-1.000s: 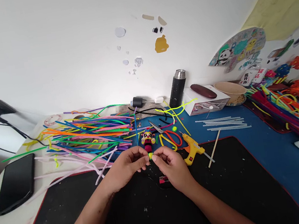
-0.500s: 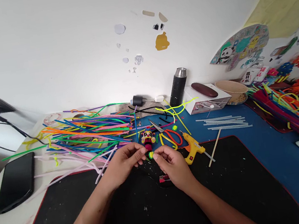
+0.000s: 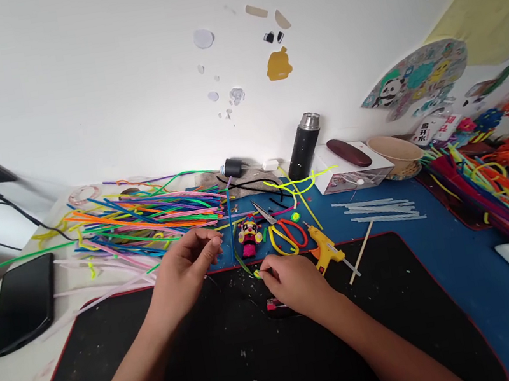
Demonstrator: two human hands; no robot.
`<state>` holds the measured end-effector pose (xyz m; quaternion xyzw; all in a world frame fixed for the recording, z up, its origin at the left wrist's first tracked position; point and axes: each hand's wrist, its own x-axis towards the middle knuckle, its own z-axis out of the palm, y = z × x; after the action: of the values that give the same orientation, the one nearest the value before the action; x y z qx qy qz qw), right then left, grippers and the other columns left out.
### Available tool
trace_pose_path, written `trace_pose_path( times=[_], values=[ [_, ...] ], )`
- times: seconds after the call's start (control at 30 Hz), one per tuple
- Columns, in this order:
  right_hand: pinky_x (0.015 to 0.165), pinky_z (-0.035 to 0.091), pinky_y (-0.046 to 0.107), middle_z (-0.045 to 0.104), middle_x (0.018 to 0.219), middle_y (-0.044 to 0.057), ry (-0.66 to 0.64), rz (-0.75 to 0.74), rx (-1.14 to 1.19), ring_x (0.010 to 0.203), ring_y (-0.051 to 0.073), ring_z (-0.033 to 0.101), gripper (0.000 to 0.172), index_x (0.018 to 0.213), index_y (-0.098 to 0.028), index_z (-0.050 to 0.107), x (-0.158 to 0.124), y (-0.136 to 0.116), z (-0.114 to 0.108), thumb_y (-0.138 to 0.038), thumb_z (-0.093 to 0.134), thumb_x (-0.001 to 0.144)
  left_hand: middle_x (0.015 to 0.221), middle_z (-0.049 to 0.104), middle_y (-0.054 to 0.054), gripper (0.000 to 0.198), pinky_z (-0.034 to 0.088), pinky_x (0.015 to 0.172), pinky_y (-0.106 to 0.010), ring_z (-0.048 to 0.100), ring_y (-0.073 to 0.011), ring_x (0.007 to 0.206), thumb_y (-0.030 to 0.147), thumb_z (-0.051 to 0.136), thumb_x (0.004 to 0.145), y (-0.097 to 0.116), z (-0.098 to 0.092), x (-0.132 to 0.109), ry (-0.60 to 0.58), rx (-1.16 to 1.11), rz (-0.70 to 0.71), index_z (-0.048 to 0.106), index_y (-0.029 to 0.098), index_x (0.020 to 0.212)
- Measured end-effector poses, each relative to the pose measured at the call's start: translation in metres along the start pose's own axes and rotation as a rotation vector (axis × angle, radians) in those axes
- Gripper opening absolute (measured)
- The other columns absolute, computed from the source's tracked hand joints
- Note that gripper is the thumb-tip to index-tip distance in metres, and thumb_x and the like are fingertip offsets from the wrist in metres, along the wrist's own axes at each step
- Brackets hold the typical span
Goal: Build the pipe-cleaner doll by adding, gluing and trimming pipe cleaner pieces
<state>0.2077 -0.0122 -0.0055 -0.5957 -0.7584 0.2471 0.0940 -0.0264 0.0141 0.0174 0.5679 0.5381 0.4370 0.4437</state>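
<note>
My right hand (image 3: pixel 294 282) rests low on the black mat (image 3: pixel 243 360), its fingertips pinched on a small yellow-green coil (image 3: pixel 257 274) with a thin green stem. My left hand (image 3: pixel 184 272) hovers to the left of it, apart from the coil, fingers loosely curled and holding nothing. A small pipe-cleaner doll (image 3: pixel 249 236) lies just beyond the coil on the blue cover. A small red piece (image 3: pixel 275 305) sits on the mat under my right hand.
Red-and-yellow scissors (image 3: pixel 284 232) and a yellow glue gun (image 3: pixel 326 251) lie right of the doll, with a wooden stick (image 3: pixel 361 253) and glue sticks (image 3: pixel 378 209) beyond. Pipe-cleaner piles (image 3: pixel 144 224) lie at left and far right. A phone (image 3: pixel 21 303) and a flask (image 3: pixel 304 147) are nearby.
My left hand let go of the coil and drew back to the left. My right hand lowered the coil toward the mat. The camera tilted slightly.
</note>
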Motion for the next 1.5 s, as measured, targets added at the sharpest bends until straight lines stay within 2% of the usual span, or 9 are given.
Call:
trace_pose_path(
  times=[0.17,0.37,0.6,0.83,1.07,1.17,1.33,1.4,1.5],
  values=[
    [0.061,0.028,0.031,0.080,0.081,0.001,-0.050,-0.009,-0.111,0.078,0.021,0.072,0.015,0.094,-0.025,0.077,0.009,0.002,-0.002,-0.023,0.064,0.099,0.087,0.071,-0.001,0.032,0.048,0.068,-0.029,0.063,-0.0183,0.074,0.055,0.069,0.094,0.016,-0.011,-0.003,0.104,0.176,0.086,0.070,0.023,0.097],
    [0.060,0.028,0.032,0.082,0.083,0.005,-0.073,-0.062,-0.101,0.076,0.024,0.073,0.018,0.092,-0.024,0.079,0.012,0.005,-0.004,-0.019,0.063,0.099,0.084,0.072,-0.002,0.034,0.048,0.067,-0.029,0.062,-0.0185,0.072,0.056,0.064,0.095,0.010,-0.009,0.012,0.114,0.229,0.093,0.068,0.022,0.095],
    [0.060,0.030,0.031,0.079,0.079,0.004,-0.022,-0.062,-0.001,0.073,0.022,0.070,0.018,0.091,-0.025,0.077,0.011,0.010,-0.007,-0.027,0.062,0.102,0.084,0.074,-0.001,0.029,0.045,0.067,-0.029,0.064,-0.0191,0.072,0.050,0.060,0.098,0.005,-0.010,0.024,0.126,0.458,0.155,0.070,0.023,0.097],
    [0.060,0.033,0.029,0.062,0.063,-0.004,0.034,-0.004,0.216,0.060,0.017,0.057,0.019,0.082,-0.024,0.066,0.012,0.011,-0.008,-0.034,0.070,0.097,0.095,0.079,-0.005,0.030,0.047,0.072,-0.032,0.070,-0.0231,0.082,0.048,0.057,0.100,-0.006,-0.007,0.026,-0.072,0.557,0.150,0.072,0.023,0.108],
    [0.061,0.037,0.028,0.062,0.065,-0.004,0.036,0.033,0.335,0.062,0.017,0.059,0.020,0.080,-0.024,0.061,0.016,0.024,-0.012,-0.034,0.070,0.095,0.103,0.080,-0.005,0.027,0.050,0.077,-0.033,0.072,-0.0244,0.086,0.045,0.058,0.101,-0.005,-0.005,0.020,-0.184,0.551,0.113,0.073,0.025,0.111],
    [0.062,0.038,0.028,0.064,0.068,-0.004,0.016,0.028,0.339,0.065,0.018,0.061,0.016,0.083,-0.025,0.064,0.015,0.025,-0.011,-0.033,0.069,0.096,0.105,0.079,-0.005,0.024,0.052,0.081,-0.033,0.073,-0.0243,0.091,0.042,0.056,0.102,-0.002,0.006,0.007,-0.208,0.499,0.115,0.072,0.025,0.107],
    [0.061,0.038,0.029,0.068,0.069,-0.004,-0.016,-0.009,0.387,0.063,0.017,0.060,0.015,0.089,-0.025,0.069,0.009,0.023,-0.015,-0.033,0.063,0.101,0.119,0.079,-0.006,0.027,0.054,0.090,-0.035,0.075,-0.0264,0.105,0.033,0.059,0.101,-0.009,0.033,-0.013,-0.463,0.446,0.131,0.073,0.029,0.124],
    [0.061,0.038,0.029,0.066,0.067,-0.004,-0.028,-0.023,0.384,0.061,0.017,0.060,0.015,0.090,-0.026,0.071,0.006,0.022,-0.016,-0.033,0.063,0.101,0.126,0.079,-0.007,0.032,0.054,0.091,-0.036,0.075,-0.0280,0.108,0.031,0.060,0.099,-0.014,0.041,-0.015,-0.489,0.447,0.110,0.072,0.029,0.130],
    [0.063,0.039,0.029,0.070,0.071,-0.003,-0.053,-0.055,0.375,0.063,0.017,0.062,0.015,0.094,-0.027,0.073,0.002,0.020,-0.016,-0.031,0.061,0.102,0.116,0.081,-0.008,0.033,0.054,0.085,-0.035,0.076,-0.0274,0.099,0.031,0.061,0.099,-0.022,0.049,-0.013,-0.456,0.482,0.057,0.070,0.027,0.131]
  ],
)
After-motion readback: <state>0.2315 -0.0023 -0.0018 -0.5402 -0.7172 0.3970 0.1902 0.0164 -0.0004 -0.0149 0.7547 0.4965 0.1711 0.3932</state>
